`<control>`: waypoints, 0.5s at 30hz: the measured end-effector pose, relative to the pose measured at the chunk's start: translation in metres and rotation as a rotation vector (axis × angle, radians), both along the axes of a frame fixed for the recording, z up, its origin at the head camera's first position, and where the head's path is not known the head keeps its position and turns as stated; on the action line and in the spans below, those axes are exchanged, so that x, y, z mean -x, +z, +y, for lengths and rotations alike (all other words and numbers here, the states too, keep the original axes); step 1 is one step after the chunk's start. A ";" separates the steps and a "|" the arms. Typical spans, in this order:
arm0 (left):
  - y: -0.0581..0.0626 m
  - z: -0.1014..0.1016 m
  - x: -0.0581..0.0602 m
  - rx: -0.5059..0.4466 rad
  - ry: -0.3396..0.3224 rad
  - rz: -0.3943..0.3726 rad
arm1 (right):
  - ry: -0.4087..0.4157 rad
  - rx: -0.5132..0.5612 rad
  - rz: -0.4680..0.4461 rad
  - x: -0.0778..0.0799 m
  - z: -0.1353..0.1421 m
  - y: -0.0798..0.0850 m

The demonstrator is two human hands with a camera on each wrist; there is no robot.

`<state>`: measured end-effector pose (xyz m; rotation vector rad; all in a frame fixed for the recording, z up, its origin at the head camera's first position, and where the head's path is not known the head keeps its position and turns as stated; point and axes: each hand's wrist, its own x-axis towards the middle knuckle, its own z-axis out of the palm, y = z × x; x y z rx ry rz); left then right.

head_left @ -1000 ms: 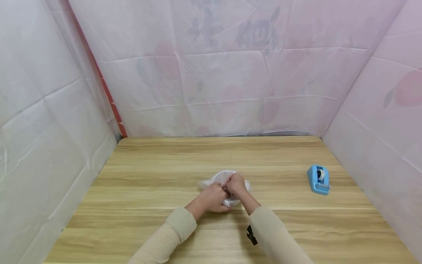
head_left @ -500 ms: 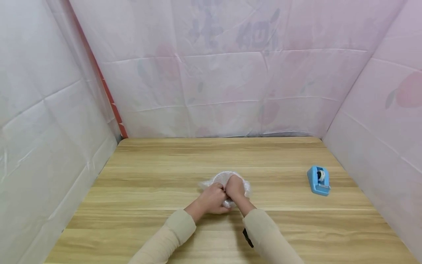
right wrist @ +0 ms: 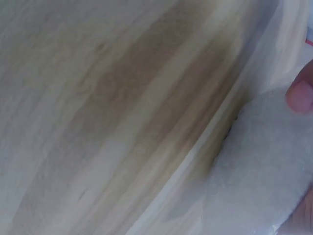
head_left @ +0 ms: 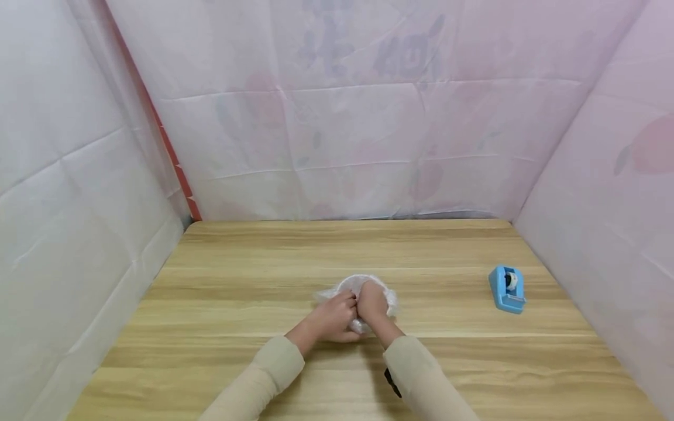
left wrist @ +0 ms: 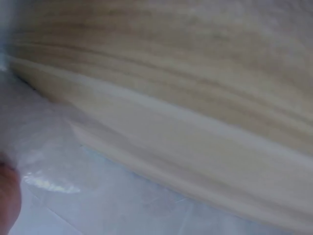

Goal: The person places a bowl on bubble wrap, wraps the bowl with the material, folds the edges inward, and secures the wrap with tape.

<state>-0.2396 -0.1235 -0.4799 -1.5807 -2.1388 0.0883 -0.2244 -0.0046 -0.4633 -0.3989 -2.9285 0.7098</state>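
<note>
A crumpled bundle of clear bubble wrap (head_left: 350,284) lies on the wooden table in front of me. My left hand (head_left: 334,318) grips its near left side with curled fingers. From the right, my right hand (head_left: 372,303) is curled over the top, pinching the wrap close beside the left fingers. Whatever the wrap may contain is hidden. In the left wrist view, the wrap (left wrist: 49,147) shows at the left edge near a fingertip. On the right wrist view's right side, the wrap (right wrist: 259,161) appears with a fingertip (right wrist: 301,95) over it.
A light blue tape dispenser (head_left: 508,289) with a roll in it stands on the right of the table (head_left: 237,263). A small black object (head_left: 392,383) shows beside the right sleeve. Pale sheets (head_left: 358,128) hang behind and on both sides.
The right hand has turned and lowered slightly over the bubble wrap, its forearm shifting left. The left hand keeps its grip, with only a slight shift. The tape dispenser stays put.
</note>
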 end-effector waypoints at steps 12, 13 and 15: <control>0.014 0.012 -0.006 0.212 0.172 -0.167 | 0.044 -0.073 0.028 -0.002 0.003 0.000; 0.014 0.013 -0.006 0.222 0.181 -0.176 | 0.059 -0.069 0.021 -0.002 0.004 0.001; 0.015 0.014 -0.006 0.237 0.196 -0.182 | 0.095 -0.068 0.011 -0.003 0.006 0.005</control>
